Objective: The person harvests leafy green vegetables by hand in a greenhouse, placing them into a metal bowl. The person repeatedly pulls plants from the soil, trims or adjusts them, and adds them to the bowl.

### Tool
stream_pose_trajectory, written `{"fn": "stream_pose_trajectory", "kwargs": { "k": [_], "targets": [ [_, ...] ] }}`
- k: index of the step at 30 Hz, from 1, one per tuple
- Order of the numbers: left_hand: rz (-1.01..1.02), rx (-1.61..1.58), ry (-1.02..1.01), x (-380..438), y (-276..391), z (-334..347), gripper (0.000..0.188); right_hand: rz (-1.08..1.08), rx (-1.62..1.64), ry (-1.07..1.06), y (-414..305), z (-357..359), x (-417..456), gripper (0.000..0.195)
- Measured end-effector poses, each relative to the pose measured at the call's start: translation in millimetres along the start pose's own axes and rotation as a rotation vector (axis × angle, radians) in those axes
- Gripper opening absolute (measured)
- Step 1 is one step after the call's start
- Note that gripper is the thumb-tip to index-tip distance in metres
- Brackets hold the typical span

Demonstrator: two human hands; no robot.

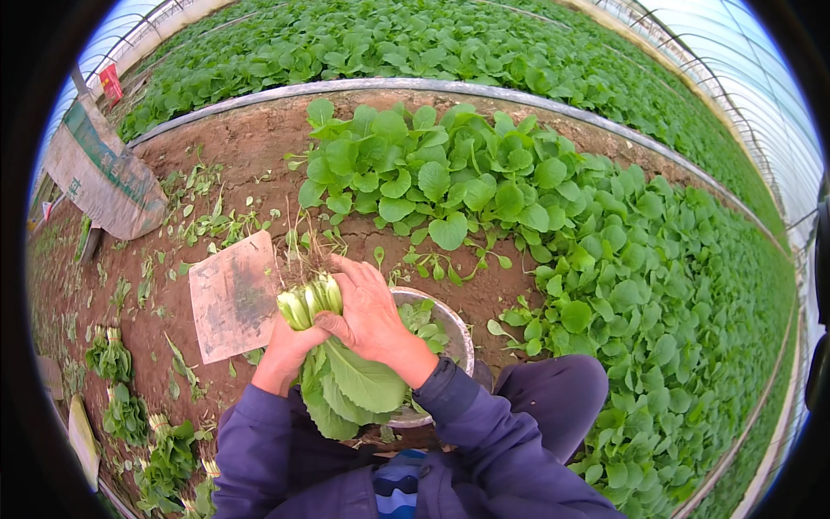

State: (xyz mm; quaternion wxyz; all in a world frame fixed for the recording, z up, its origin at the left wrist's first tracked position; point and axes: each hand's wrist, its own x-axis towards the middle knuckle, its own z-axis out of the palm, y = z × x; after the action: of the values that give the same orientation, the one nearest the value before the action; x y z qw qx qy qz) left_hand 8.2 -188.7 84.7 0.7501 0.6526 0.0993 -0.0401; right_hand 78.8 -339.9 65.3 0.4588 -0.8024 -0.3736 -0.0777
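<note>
Both my hands are wrapped around a bunch of leafy greens point(353, 383), its pale stems bundled together and its dirt-covered roots pointing away from me. My left hand point(288, 347) grips the stems from the left, its fingers mostly hidden behind the bunch. From the right, my right hand point(369, 314) closes on the stems just below the roots, thumb across the front. The broad leaves hang down toward my lap. Partly hidden by my right forearm, a round basin point(463, 337) with loose leaves inside stands on the soil under the bunch.
A flat square board point(227, 298) lies left of my hands. Tied bunches of greens point(117, 357) rest on the soil at lower left. A white-and-green woven sack point(107, 172) stands at upper left. Growing greens point(616, 259) spread ahead and right, beyond them a pale pipe-like edging point(415, 84).
</note>
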Motion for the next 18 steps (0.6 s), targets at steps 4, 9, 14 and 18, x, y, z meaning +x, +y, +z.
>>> {"fn": "stream_pose_trajectory", "kwargs": {
  "k": [4,9,14,18],
  "targets": [
    [-0.05,-0.092,0.014,0,1,3,0.046,0.046,0.081,0.07,3,7,-3,0.089],
    [-0.076,-0.12,0.007,3,-8,3,0.047,0.027,0.05,0.033,12,6,1,0.093],
    [-0.026,-0.019,0.006,3,-8,0,0.047,0.027,0.133,-0.064,14,-5,-2,0.092],
    [-0.006,-0.034,0.022,-6,3,-2,0.048,0.027,0.457,-0.408,17,-29,14,0.09]
  ]
}}
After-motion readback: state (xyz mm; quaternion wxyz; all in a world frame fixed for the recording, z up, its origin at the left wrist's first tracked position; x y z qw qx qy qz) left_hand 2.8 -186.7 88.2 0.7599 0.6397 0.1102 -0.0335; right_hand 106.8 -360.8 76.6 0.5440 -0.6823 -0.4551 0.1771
